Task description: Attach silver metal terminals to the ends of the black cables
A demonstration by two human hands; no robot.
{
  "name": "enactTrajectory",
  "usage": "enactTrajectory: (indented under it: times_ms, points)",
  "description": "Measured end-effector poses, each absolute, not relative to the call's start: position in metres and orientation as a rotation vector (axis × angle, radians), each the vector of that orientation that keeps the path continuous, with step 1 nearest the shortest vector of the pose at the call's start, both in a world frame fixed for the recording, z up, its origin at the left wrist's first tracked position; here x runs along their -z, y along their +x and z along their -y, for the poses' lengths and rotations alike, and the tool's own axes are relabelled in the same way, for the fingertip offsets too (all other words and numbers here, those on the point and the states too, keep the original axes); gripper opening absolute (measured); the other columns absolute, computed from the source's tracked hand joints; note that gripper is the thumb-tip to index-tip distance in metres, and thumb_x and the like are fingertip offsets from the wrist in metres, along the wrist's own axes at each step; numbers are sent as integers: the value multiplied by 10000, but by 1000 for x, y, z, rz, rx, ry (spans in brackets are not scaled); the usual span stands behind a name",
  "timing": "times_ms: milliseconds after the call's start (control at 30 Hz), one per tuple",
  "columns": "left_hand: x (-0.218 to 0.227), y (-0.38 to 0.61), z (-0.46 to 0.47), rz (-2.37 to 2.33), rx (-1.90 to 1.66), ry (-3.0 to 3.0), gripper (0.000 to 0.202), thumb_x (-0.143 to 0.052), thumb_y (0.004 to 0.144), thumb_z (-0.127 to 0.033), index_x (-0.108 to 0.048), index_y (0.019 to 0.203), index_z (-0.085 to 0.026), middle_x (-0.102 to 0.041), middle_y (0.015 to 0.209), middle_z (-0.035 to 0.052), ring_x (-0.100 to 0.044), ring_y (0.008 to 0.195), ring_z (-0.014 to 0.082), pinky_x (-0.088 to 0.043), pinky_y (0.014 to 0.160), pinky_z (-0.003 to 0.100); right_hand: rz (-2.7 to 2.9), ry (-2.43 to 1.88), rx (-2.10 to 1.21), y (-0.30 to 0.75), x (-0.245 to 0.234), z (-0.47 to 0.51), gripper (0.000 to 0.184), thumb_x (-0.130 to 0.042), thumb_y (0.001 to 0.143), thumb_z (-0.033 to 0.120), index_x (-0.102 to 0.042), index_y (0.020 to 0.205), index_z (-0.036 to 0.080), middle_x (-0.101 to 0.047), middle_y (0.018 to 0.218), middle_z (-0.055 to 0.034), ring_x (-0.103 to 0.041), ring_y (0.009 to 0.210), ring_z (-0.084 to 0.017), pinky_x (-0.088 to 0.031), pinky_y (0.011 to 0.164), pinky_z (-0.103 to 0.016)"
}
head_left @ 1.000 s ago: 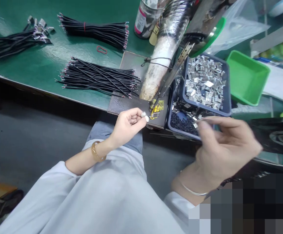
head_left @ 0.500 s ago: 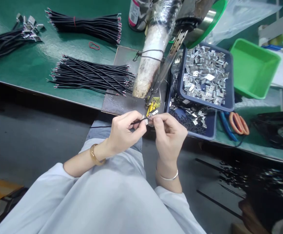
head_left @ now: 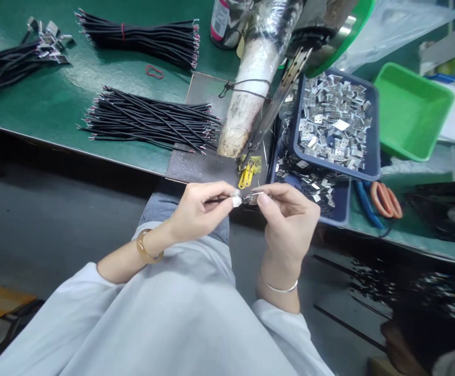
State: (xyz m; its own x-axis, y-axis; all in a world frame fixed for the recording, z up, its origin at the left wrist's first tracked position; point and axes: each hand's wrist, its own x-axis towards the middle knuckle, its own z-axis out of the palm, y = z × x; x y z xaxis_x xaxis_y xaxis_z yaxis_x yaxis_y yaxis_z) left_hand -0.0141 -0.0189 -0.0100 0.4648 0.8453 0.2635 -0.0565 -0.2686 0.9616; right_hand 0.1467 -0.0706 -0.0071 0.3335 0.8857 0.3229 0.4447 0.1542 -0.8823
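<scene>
Over the table's front edge, my left hand pinches a black cable near its end, with white wrapping on the fingertips. My right hand is closed, its thumb and forefinger pinching a small shiny metal piece at the cable's stripped end. Whether the piece and the wires are joined is too small to tell. Just beyond the fingers, a yellow clip-like part sits under the tip of a dark metal arm. Left of it lies a loose pile of black cables with bared ends.
A blue tray of metal brackets rests on another blue tray. Nearby are a green bin, orange-handled pliers, a wrapped white tube, a tied cable bundle and cables with metal ends. Another person is at lower right.
My right hand has moved right and slightly down, its fingers stretching out more. Both hands have drawn a little away from the yellow part, which now shows more fully.
</scene>
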Motion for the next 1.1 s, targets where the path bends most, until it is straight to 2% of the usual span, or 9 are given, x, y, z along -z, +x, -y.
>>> enactTrajectory:
  times_ms: [100,200,300,400,467,533,733,933,1100]
  points:
    - [11,-16,16,-731,-885,1307,182,-677,851,-283,-762,789,-135,-714,693,24,-611,612,100,-501,588,196,1380,-1504,-251,147,7,76,107,-689,892,311,-747,910,224,-621,610,42,-524,457,-87,-389,430,-224]
    - [13,-15,15,-803,-929,1222,141,-749,784,-271,-786,757,-138,-754,757,34,-653,685,119,-534,651,208,1311,-1385,-86,146,5,78,165,-625,946,297,-679,1084,226,-595,636,56,-517,412,-81,-374,393,-223]
    - [13,-14,13,-864,-998,1280,91,-741,762,-211,-778,728,-136,-738,727,25,-598,622,95,-468,574,190,1287,-1349,-18,144,1,80,180,-581,983,211,-596,1160,243,-706,790,30,-646,485,-109,-476,416,-230]
    - [11,-12,10,-882,-1041,1377,89,-707,767,-172,-764,715,-129,-679,658,10,-487,545,67,-376,513,196,1446,-1413,52,141,0,80,170,-645,944,137,-643,1084,234,-775,928,3,-766,700,-152,-624,592,-265]
    - [10,-11,8,-887,-1066,1394,107,-692,783,-178,-762,722,-126,-639,631,4,-451,529,65,-352,499,202,1566,-1398,89,139,1,78,162,-709,888,100,-682,986,227,-787,939,0,-786,832,-170,-647,685,-261]
    - [9,-9,6,-874,-1078,1388,121,-690,801,-194,-765,730,-130,-625,640,6,-445,526,66,-337,482,203,1595,-1373,41,137,3,73,156,-719,869,86,-689,934,224,-789,952,-8,-783,891,-172,-649,699,-250]
    - [10,-5,0,-819,-1071,1347,124,-755,779,-223,-756,683,-143,-595,623,-9,-407,507,55,-316,469,203,1392,-1413,-225,135,10,61,58,-697,896,167,-667,866,205,-779,965,-22,-768,795,-145,-648,668,-249]
    - [12,-1,-1,-864,-1165,1399,135,-660,781,-130,-739,672,-127,-592,588,-26,-356,474,35,-284,460,191,1402,-1384,-232,136,12,59,57,-706,887,146,-690,880,200,-788,984,-35,-775,843,-154,-658,682,-247]
    - [11,1,0,-918,-1196,1505,169,-626,813,-137,-730,682,-120,-603,616,-12,-410,512,44,-291,464,179,1394,-1404,-247,136,11,56,62,-720,878,146,-696,870,203,-792,976,-34,-779,847,-158,-662,686,-243]
